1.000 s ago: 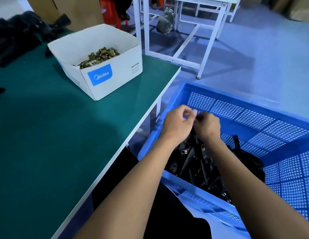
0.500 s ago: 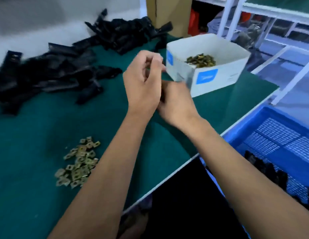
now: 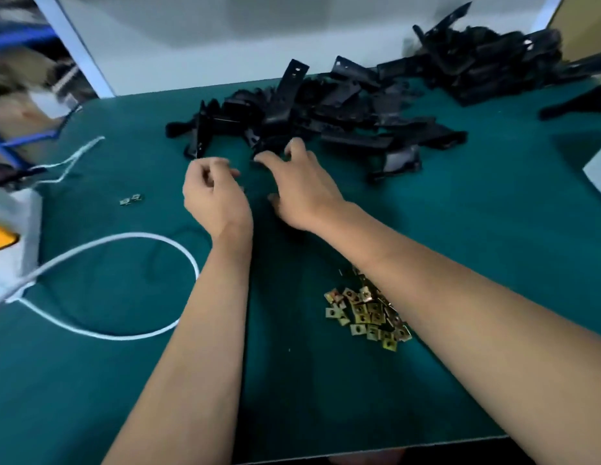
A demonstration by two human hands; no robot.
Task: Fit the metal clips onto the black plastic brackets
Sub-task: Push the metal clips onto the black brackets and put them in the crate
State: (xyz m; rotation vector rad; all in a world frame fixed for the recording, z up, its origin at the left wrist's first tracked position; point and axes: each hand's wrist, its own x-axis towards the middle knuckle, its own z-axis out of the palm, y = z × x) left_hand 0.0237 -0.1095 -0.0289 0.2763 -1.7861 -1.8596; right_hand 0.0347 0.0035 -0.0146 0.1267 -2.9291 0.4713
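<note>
Right hand (image 3: 302, 189): fingers spread, reaching at the near edge of the black bracket pile (image 3: 326, 109); nothing gripped.
Left hand (image 3: 215, 193): fingers curled; contents cannot be told.
Metal clips (image 3: 366, 310): heaped loose under the right forearm.
Progress: no clipped bracket discernible; many brackets left.

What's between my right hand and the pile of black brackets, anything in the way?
Nothing visible. The right hand already reaches the near edge of the black brackets, with only bare green table around it.
</note>
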